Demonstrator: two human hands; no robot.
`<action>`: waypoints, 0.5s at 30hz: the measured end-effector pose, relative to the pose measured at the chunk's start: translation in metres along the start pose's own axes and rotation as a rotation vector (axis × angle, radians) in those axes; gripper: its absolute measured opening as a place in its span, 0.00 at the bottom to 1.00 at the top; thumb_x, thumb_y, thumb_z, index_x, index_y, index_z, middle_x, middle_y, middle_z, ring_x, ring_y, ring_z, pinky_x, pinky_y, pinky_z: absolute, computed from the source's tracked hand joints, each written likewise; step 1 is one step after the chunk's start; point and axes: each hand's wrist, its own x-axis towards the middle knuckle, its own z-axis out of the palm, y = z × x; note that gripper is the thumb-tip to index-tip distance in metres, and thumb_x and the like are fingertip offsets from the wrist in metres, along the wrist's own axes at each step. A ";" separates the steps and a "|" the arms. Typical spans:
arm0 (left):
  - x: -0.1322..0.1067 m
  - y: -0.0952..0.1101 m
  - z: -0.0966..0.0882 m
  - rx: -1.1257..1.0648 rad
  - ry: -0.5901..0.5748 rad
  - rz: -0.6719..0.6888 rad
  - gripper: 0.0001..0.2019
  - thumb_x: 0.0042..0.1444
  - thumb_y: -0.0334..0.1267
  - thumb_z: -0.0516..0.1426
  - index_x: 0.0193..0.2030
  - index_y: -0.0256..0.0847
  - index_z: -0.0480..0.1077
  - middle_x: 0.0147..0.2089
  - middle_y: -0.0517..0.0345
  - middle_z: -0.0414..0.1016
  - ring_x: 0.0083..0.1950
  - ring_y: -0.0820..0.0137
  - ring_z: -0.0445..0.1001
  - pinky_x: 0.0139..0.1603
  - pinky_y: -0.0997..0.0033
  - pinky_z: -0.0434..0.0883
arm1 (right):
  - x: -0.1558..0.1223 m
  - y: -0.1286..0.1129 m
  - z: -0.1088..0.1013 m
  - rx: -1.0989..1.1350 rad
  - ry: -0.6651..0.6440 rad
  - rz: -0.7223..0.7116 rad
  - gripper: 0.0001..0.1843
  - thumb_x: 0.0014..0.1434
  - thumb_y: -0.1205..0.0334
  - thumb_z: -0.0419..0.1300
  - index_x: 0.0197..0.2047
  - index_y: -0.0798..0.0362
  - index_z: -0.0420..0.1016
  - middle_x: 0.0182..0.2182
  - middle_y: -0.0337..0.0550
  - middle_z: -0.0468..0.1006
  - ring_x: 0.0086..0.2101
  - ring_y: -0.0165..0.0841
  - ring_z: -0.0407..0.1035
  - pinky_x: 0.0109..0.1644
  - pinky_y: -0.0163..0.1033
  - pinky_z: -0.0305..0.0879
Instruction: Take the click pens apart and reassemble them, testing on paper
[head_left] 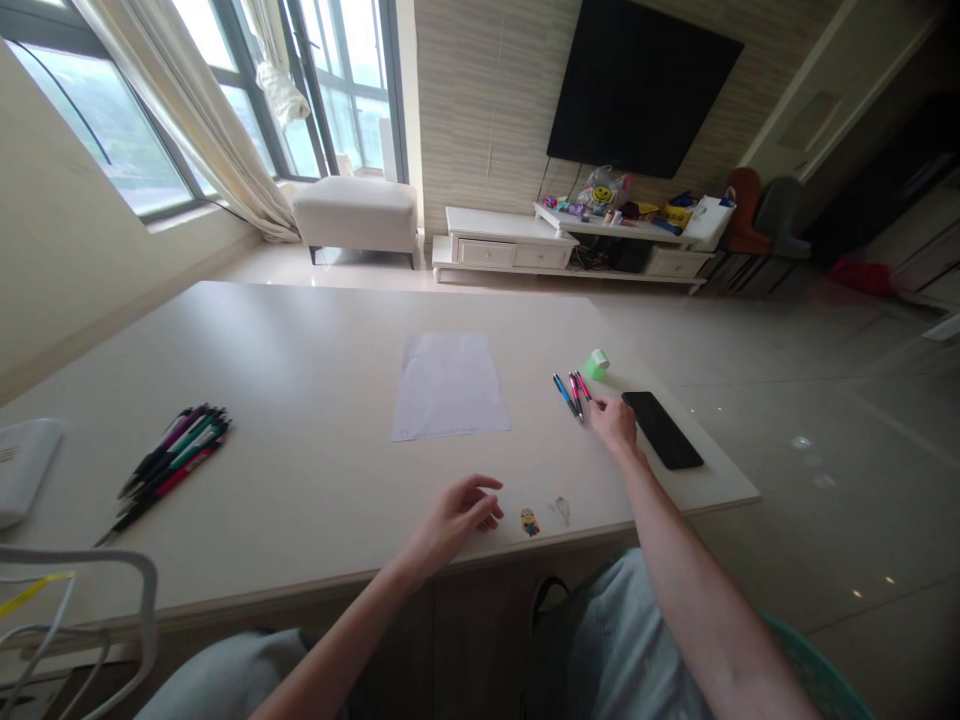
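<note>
My right hand is on the right part of the table, its fingers pinched at the lower end of a pink pen. Close beside that pen lie another pink pen and a blue pen. My left hand rests near the front edge, fingers loosely curled and apart, with nothing in it. A small Minion figure and a small clear item, too faint to name, lie to its right. Beyond both hands is a sheet of white paper with a torn-looking edge.
A green-and-white small container stands behind the pens. A black phone-like slab lies right of my right hand. At the left are a pile of pens, a white device and white cables.
</note>
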 end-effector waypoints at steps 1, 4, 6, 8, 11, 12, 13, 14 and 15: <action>0.000 0.000 0.000 -0.004 -0.002 0.001 0.19 0.53 0.50 0.57 0.44 0.36 0.69 0.31 0.53 0.75 0.32 0.70 0.72 0.36 0.69 0.70 | 0.000 0.000 0.000 -0.007 -0.009 -0.011 0.16 0.57 0.61 0.52 0.41 0.55 0.79 0.37 0.54 0.79 0.38 0.39 0.72 0.39 0.36 0.61; -0.002 -0.001 -0.001 -0.013 -0.008 0.000 0.19 0.53 0.49 0.57 0.44 0.35 0.69 0.31 0.53 0.75 0.32 0.70 0.72 0.37 0.69 0.70 | 0.000 -0.001 0.000 -0.026 -0.027 -0.036 0.16 0.57 0.61 0.52 0.42 0.54 0.79 0.38 0.54 0.79 0.39 0.39 0.71 0.40 0.36 0.61; -0.005 0.000 -0.003 -0.005 -0.011 -0.005 0.19 0.53 0.48 0.57 0.44 0.35 0.69 0.31 0.53 0.75 0.32 0.70 0.72 0.36 0.69 0.70 | -0.001 -0.002 -0.001 -0.034 -0.035 -0.047 0.16 0.57 0.60 0.52 0.42 0.53 0.79 0.38 0.54 0.79 0.39 0.39 0.71 0.39 0.37 0.61; -0.008 0.002 -0.008 0.028 -0.013 -0.008 0.18 0.54 0.48 0.56 0.44 0.35 0.69 0.32 0.52 0.75 0.31 0.71 0.72 0.34 0.71 0.69 | -0.001 -0.002 -0.002 -0.036 -0.046 -0.058 0.17 0.58 0.59 0.51 0.40 0.53 0.80 0.37 0.55 0.79 0.38 0.40 0.71 0.38 0.37 0.61; -0.014 0.010 -0.028 0.155 0.018 0.020 0.17 0.56 0.47 0.54 0.45 0.37 0.71 0.34 0.52 0.76 0.32 0.70 0.73 0.30 0.74 0.67 | -0.001 0.002 0.000 -0.025 -0.058 -0.075 0.18 0.58 0.58 0.51 0.40 0.55 0.80 0.37 0.57 0.79 0.37 0.42 0.71 0.37 0.39 0.61; -0.017 0.013 -0.040 0.228 0.063 0.041 0.16 0.56 0.46 0.53 0.45 0.38 0.71 0.33 0.53 0.76 0.32 0.70 0.74 0.29 0.74 0.67 | -0.001 0.005 0.002 -0.020 -0.048 -0.086 0.18 0.57 0.58 0.52 0.42 0.55 0.79 0.36 0.56 0.79 0.37 0.41 0.71 0.37 0.38 0.61; -0.020 0.017 -0.053 0.321 0.130 0.060 0.15 0.57 0.45 0.53 0.45 0.39 0.72 0.33 0.53 0.76 0.32 0.70 0.74 0.30 0.74 0.67 | 0.000 0.008 0.005 -0.014 -0.036 -0.093 0.18 0.56 0.58 0.53 0.43 0.55 0.79 0.36 0.55 0.79 0.36 0.41 0.71 0.37 0.38 0.61; -0.024 0.021 -0.069 0.431 0.234 0.078 0.14 0.56 0.44 0.53 0.44 0.40 0.72 0.33 0.54 0.77 0.32 0.70 0.74 0.31 0.73 0.67 | 0.002 0.011 0.008 -0.005 -0.032 -0.097 0.18 0.55 0.57 0.54 0.42 0.55 0.79 0.34 0.54 0.79 0.36 0.41 0.71 0.36 0.39 0.61; -0.029 0.025 -0.088 0.557 0.365 0.093 0.13 0.56 0.43 0.54 0.44 0.41 0.73 0.34 0.54 0.77 0.32 0.69 0.74 0.33 0.72 0.68 | 0.004 0.015 0.011 -0.001 -0.037 -0.107 0.17 0.54 0.57 0.55 0.42 0.55 0.79 0.34 0.53 0.79 0.35 0.41 0.71 0.36 0.39 0.61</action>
